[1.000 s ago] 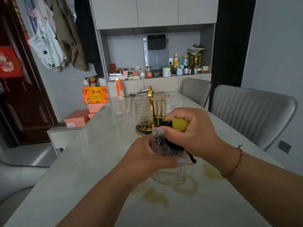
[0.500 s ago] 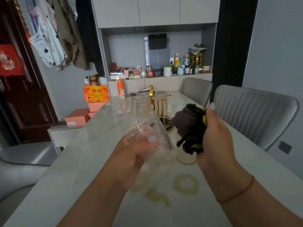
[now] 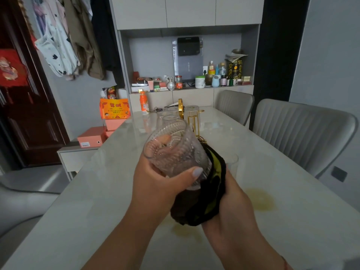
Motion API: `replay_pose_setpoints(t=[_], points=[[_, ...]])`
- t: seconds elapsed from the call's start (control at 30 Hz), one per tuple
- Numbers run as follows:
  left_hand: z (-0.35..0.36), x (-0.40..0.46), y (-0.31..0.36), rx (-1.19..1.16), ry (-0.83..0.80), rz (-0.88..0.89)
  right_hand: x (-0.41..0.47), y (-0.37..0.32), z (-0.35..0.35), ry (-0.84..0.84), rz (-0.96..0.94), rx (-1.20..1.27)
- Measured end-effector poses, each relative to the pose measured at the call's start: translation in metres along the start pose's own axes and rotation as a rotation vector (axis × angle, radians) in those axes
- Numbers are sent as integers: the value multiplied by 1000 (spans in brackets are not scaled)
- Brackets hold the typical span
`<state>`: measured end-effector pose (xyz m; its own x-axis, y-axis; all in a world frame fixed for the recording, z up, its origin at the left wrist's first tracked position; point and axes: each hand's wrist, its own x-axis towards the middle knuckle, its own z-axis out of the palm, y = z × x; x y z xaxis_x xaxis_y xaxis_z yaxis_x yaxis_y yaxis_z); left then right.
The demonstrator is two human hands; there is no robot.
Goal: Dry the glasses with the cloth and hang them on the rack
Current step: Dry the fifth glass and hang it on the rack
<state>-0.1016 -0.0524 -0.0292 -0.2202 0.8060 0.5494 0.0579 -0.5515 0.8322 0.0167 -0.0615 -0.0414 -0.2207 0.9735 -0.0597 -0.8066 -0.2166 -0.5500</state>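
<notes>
1 ribbed clear glass (image 3: 175, 151) is held tilted above the table (image 3: 97, 201), its open mouth turned up and to the left. It is gripped by the left hand (image 3: 155, 190), whose fingers are curled round its side with the thumb laid across the front. The base of the glass is covered by 1 dark cloth (image 3: 202, 199) with yellow patches, and that cloth is clasped from below and the right by the right hand (image 3: 229, 209).

Behind the held glass, 1 gold rack (image 3: 191, 121) stands on the table. About 4 more clear glasses (image 3: 191, 111) are seen upside down around it; whether each hangs on a peg cannot be told. 1 further glass (image 3: 232, 162) stands on the table just beside the cloth, partly hidden by it.

3 yellowish marks (image 3: 261, 200) lie on the tabletop near the hands. 2 grey chairs (image 3: 303, 133) are set along the right side. 1 orange bottle (image 3: 144, 103) stands at the far end of the table.
</notes>
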Motion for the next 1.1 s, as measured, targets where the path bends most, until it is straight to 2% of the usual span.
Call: replay_pose_setpoints(t=[0.13,0.33,0.5,0.63,0.73,0.83,0.93,1.1], points=[[-8,11,-2,-1,60,-22,-6,-6,-2,-85,19,-31],[3,-4,5,38,-74,115,1,-12,2,-107,43,11],[2,3,12,164,-26,160,-6,-6,-2,-134,120,7],[-5,11,2,102,17,116,-3,-17,-8,-122,67,-27],[-3,7,1,31,-39,93,2,-23,-7,-110,35,15],[4,1,7,99,-79,133,4,-11,-6,-105,86,50],[2,7,8,164,-49,129,-1,-5,-9,-108,161,55],[-7,12,1,18,-27,63,0,-27,-9,-122,77,25]])
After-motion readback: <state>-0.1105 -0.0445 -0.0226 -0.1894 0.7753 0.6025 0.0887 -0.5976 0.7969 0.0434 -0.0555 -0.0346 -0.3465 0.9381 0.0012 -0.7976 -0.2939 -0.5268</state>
